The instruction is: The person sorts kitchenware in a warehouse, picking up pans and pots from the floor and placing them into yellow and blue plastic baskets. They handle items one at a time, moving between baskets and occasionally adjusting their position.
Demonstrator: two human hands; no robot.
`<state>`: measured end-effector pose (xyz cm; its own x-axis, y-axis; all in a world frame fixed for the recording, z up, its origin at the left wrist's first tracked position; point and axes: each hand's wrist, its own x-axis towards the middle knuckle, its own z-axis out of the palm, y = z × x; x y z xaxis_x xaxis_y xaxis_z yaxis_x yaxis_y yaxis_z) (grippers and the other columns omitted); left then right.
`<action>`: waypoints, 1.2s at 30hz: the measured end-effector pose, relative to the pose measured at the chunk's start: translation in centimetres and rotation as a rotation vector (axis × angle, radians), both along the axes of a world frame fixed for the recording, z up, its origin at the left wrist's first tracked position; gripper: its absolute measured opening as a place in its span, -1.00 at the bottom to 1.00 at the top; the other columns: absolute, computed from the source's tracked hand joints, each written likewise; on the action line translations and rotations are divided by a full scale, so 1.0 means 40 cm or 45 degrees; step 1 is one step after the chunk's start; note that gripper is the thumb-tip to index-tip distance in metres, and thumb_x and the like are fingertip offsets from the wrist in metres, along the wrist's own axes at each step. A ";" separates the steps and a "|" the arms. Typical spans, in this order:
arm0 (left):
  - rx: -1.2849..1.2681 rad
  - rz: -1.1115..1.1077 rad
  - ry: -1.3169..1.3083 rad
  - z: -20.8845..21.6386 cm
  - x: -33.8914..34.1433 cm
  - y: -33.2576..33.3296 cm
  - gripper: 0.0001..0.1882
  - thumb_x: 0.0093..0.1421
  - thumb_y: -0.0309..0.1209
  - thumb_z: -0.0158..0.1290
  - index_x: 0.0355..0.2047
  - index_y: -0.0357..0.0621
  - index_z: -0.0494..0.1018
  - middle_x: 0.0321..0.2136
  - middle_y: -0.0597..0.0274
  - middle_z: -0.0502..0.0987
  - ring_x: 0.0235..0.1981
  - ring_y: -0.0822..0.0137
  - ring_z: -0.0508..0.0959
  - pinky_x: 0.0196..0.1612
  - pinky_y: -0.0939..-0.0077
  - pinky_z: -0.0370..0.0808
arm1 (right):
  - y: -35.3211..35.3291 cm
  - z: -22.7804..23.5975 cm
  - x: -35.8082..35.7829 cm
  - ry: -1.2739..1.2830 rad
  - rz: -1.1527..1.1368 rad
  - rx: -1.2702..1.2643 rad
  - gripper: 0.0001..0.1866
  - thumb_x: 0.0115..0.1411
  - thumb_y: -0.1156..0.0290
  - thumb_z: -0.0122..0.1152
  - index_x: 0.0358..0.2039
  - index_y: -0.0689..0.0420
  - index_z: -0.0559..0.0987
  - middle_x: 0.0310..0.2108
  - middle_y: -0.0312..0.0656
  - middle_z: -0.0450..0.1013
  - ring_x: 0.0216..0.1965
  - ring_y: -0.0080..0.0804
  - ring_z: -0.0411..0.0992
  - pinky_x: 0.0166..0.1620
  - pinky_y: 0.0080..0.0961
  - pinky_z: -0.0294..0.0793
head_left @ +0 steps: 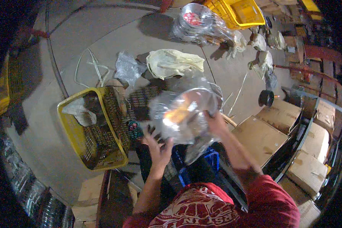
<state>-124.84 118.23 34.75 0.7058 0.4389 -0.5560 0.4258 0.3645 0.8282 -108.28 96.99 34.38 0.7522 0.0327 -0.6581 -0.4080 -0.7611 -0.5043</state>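
A shiny round piece in clear plastic wrap (190,108), metallic in look with an orange glare, is held up in front of my body; its exact kind is unclear. At its right rim, my right hand (216,123) grips it, the fingers partly hidden behind the plastic. My left hand (155,146) has its fingers spread just below and left of the wrapped piece, and I cannot tell whether they touch it. A loose end of plastic (199,148) hangs below.
A yellow crate (123,165) with a pale sack inside stands at the left. Beyond lie a cream sack (174,62) and crumpled clear plastic (128,68). Wrapped round metalware (193,22) sits near another yellow crate (250,23). Cardboard boxes (260,138) line the right.
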 end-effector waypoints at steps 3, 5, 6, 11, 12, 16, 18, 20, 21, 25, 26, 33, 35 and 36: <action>0.417 -0.498 -0.294 -0.043 0.186 -0.099 -0.24 0.21 -0.23 0.18 0.30 -0.28 0.12 0.20 -0.17 0.34 0.15 -0.11 0.43 0.19 0.08 0.38 | -0.205 0.033 0.050 -0.046 0.096 -0.214 -0.64 0.29 0.29 0.19 0.00 0.27 0.52 -0.21 0.01 0.61 -0.14 -0.26 0.56 -0.09 -0.27 0.52; 0.456 -0.644 0.091 -0.047 0.261 -0.197 -0.36 0.24 -0.36 0.10 0.25 -0.39 0.18 0.08 -0.39 0.38 0.10 -0.33 0.40 0.17 -0.02 0.34 | -0.305 0.028 0.093 0.093 0.069 -0.265 -0.61 0.30 0.26 0.17 0.01 0.27 0.50 -0.22 0.07 0.59 -0.13 -0.16 0.57 -0.11 -0.21 0.53; 0.490 -0.709 0.129 -0.061 0.288 -0.228 -0.38 0.24 -0.38 0.10 0.24 -0.39 0.19 0.08 -0.39 0.37 0.10 -0.32 0.40 0.16 -0.03 0.35 | -0.336 0.011 0.110 0.214 0.076 -0.404 -0.60 0.30 0.24 0.17 0.02 0.27 0.49 -0.22 0.10 0.58 -0.12 -0.11 0.58 -0.12 -0.18 0.53; 0.985 -0.807 0.215 -0.193 0.360 -0.280 -0.41 0.21 -0.47 0.05 0.23 -0.39 0.19 0.06 -0.37 0.37 0.10 -0.29 0.40 0.15 0.00 0.39 | -0.381 -0.154 0.147 0.040 0.176 -0.453 -0.57 0.29 0.14 0.13 -0.06 0.29 0.50 -0.25 0.20 0.56 -0.14 0.16 0.55 -0.15 0.01 0.52; 0.995 -0.753 0.251 -0.222 0.366 -0.274 -0.41 0.21 -0.49 0.05 0.23 -0.39 0.19 0.06 -0.36 0.37 0.10 -0.29 0.40 0.15 0.01 0.39 | -0.375 -0.201 0.149 0.011 0.266 -0.546 -0.56 0.29 0.13 0.13 -0.08 0.30 0.50 -0.27 0.20 0.57 -0.15 0.20 0.55 -0.15 0.04 0.52; 0.915 -0.745 0.235 -0.282 0.365 -0.273 -0.41 0.20 -0.48 0.06 0.22 -0.39 0.20 0.05 -0.28 0.36 0.08 -0.26 0.43 0.11 -0.01 0.44 | -0.390 -0.307 0.144 -0.070 0.155 -0.526 -0.49 0.26 0.05 0.14 -0.09 0.32 0.50 -0.24 0.23 0.55 -0.13 0.29 0.51 -0.13 0.07 0.51; 0.932 -0.732 0.337 -0.290 0.361 -0.279 -0.42 0.20 -0.45 0.07 0.23 -0.27 0.24 0.06 -0.18 0.38 0.10 -0.23 0.42 0.07 -0.01 0.47 | -0.397 -0.325 0.129 0.009 0.110 -0.573 -0.48 0.25 0.05 0.17 -0.07 0.30 0.50 -0.23 0.23 0.55 -0.13 0.28 0.51 -0.11 0.06 0.51; 0.938 -0.739 0.350 -0.291 0.363 -0.283 -0.43 0.19 -0.45 0.07 0.22 -0.24 0.26 0.08 -0.15 0.38 0.12 -0.21 0.40 0.08 0.01 0.47 | -0.397 -0.320 0.124 0.023 0.082 -0.549 -0.47 0.24 0.05 0.19 -0.02 0.28 0.49 -0.22 0.22 0.56 -0.12 0.26 0.52 -0.10 0.04 0.51; 0.959 -0.729 0.344 -0.291 0.365 -0.280 -0.44 0.19 -0.45 0.07 0.22 -0.23 0.27 0.09 -0.14 0.38 0.13 -0.21 0.39 0.09 0.02 0.47 | -0.390 -0.310 0.129 0.017 0.065 -0.513 -0.46 0.23 0.06 0.19 0.02 0.27 0.47 -0.21 0.21 0.56 -0.11 0.24 0.52 -0.09 0.03 0.51; 0.761 -0.717 0.253 -0.281 0.361 -0.250 -0.39 0.21 -0.34 0.11 0.22 -0.29 0.23 0.16 -0.28 0.32 0.17 -0.27 0.35 0.17 0.01 0.41 | -0.327 -0.221 0.176 0.097 0.044 -0.380 -0.38 0.23 0.16 0.21 0.19 0.28 0.36 0.00 0.17 0.48 0.07 0.11 0.46 0.08 -0.08 0.44; 0.898 -0.701 0.131 -0.273 0.349 -0.238 -0.36 0.21 -0.28 0.13 0.22 -0.32 0.21 0.17 -0.33 0.30 0.17 -0.29 0.34 0.19 -0.01 0.38 | -0.303 -0.182 0.187 0.166 0.041 -0.394 -0.35 0.23 0.20 0.21 0.24 0.29 0.32 0.10 0.17 0.43 0.14 0.06 0.42 0.15 -0.12 0.41; 0.657 -0.416 0.104 -0.183 0.091 -0.073 -0.32 0.27 -0.20 0.11 0.26 -0.35 0.17 0.18 -0.35 0.26 0.21 -0.29 0.28 0.26 0.03 0.27 | 0.070 0.028 0.081 -0.608 0.551 0.022 -0.35 0.19 0.39 0.19 0.28 0.26 0.27 0.20 0.10 0.29 0.27 0.00 0.23 0.32 -0.20 0.17; 0.664 -0.293 0.240 -0.187 -0.009 0.039 -0.36 0.29 -0.22 0.09 0.26 -0.33 0.19 0.18 -0.32 0.27 0.22 -0.28 0.28 0.27 0.05 0.26 | 0.282 -0.007 0.010 -0.505 0.787 0.234 -0.39 0.18 0.44 0.21 0.24 0.28 0.30 0.14 0.13 0.34 0.22 0.05 0.30 0.29 -0.19 0.24; 0.622 -0.208 0.233 -0.200 -0.052 0.097 -0.40 0.29 -0.30 0.10 0.25 -0.32 0.21 0.17 -0.26 0.29 0.22 -0.19 0.30 0.25 0.10 0.29 | 0.391 -0.041 -0.016 -0.487 0.887 0.269 -0.36 0.20 0.38 0.25 0.26 0.27 0.29 0.17 0.16 0.34 0.22 0.07 0.31 0.26 -0.17 0.27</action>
<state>-126.92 122.09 26.76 0.6972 0.5696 -0.4352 0.5979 -0.1272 0.7914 -108.92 112.61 32.75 0.6845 0.6698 -0.2879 0.3522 -0.6496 -0.6738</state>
